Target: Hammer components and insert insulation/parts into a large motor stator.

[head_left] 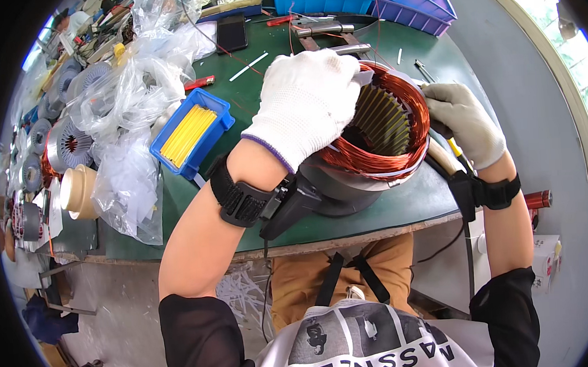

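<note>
A motor stator (368, 186) with a grey metal body stands upright on the green bench in front of me. A thick ring of copper wire (413, 112) circles its top, and yellowish slot liners (386, 124) line the bore. My left hand (309, 102), in a white knitted glove, lies over the ring's far left side. Its fingers are curled at the winding; what they pinch is hidden. My right hand (465, 122), also gloved, is bent against the ring's right side with fingertips at the wire. Whatever it grips there cannot be made out.
Left of the stator sits a blue tray (222, 117) of yellow strips (189, 137). Plastic bags (128, 106) and more stators (73, 146) crowd the left. Behind are a black phone (232, 34), a red-wire bin (323, 1) and purple trays (417, 1). Thin wires rise from the winding.
</note>
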{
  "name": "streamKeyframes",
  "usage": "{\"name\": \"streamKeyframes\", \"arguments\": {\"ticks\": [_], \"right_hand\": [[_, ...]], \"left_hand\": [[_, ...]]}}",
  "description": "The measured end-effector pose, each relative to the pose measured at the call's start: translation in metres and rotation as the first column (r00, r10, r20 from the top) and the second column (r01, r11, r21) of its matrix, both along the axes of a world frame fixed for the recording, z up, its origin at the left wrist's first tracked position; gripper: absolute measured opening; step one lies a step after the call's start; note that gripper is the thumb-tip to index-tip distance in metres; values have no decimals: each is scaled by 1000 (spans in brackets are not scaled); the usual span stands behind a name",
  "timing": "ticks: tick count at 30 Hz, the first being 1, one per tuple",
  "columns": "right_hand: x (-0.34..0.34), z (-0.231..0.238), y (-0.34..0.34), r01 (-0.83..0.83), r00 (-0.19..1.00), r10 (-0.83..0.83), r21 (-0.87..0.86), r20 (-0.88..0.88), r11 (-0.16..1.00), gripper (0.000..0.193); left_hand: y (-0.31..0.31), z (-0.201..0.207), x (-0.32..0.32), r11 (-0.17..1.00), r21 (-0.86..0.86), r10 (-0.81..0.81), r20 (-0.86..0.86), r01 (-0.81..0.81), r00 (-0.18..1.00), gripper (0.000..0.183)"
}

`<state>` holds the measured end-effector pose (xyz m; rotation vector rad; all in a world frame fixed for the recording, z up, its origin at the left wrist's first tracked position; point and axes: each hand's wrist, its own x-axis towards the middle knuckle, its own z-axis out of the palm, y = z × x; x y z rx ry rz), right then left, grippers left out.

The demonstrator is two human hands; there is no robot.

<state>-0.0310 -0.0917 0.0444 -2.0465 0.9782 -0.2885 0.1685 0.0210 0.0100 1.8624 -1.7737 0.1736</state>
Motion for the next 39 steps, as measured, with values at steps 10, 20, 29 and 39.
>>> {"name": "streamKeyframes", "arguments": {"ticks": [10,20,29,39], "right_hand": [[-6,-8,-5,45,999,-45,-3,-28,999,20],[-8,-14,-8,7,994,-20,118,110,993,20],[-6,-22,-12,-181,984,163,-449,-78,875,23],[18,-18,-29,-239,937,309,-343,165,908,23]], "left_hand": [[-3,-2,-4,1000,5,11,72,-11,997,21],[-12,0,-4,1000,-13,-9,176,12,984,20],[-13,1,-5,999,6,-52,143,51,988,21],[-8,0,-2,998,-34,-53,78,55,996,21]]}}
